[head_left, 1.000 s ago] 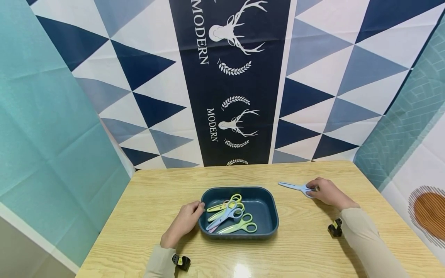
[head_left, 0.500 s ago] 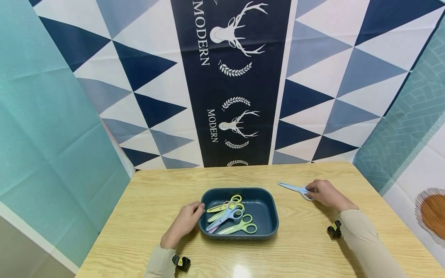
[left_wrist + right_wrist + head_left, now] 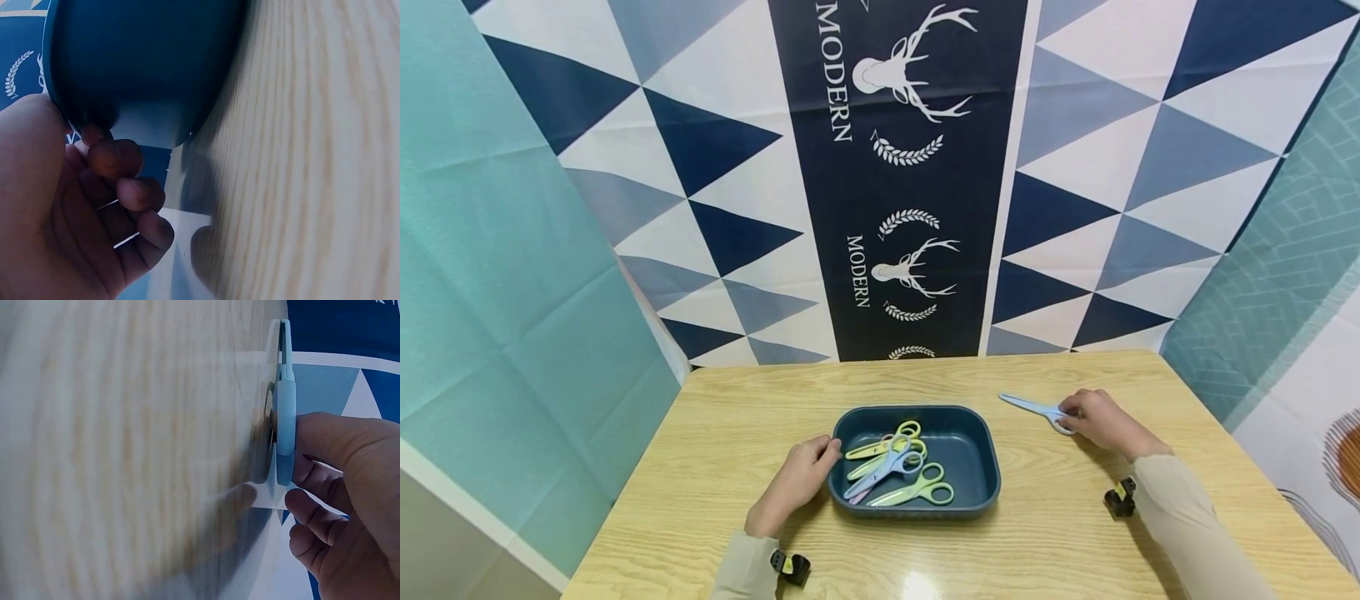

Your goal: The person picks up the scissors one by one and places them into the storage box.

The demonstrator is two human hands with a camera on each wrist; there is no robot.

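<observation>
In the head view, a dark blue rectangular tray [image 3: 967, 458] stands mid-table with several scissors inside. My left hand [image 3: 799, 473] pinches its left rim; in the left wrist view the curled fingers [image 3: 140, 192] sit below and against the tray's outer wall. Inside, light blue scissors [image 3: 874, 477] lie across yellow and green pairs, with green scissors [image 3: 901, 494] nearer the front wall. To the right of the tray, my right hand [image 3: 1102, 421] pinches the handle of another pair of light blue scissors [image 3: 1028, 404]. Their blades point left, flat and low over the tabletop in the right wrist view.
The wooden table [image 3: 737, 408] ends at a patterned curtain [image 3: 910, 183] behind it. A teal curtain [image 3: 512, 292] hangs along the left side, and another light panel [image 3: 1285, 317] stands on the right. A small black camera [image 3: 1120, 498] sits at each wrist.
The right fingers have drawn in slightly on the scissors' handle, and the scissors have barely shifted. The left hand and tray keep their place.
</observation>
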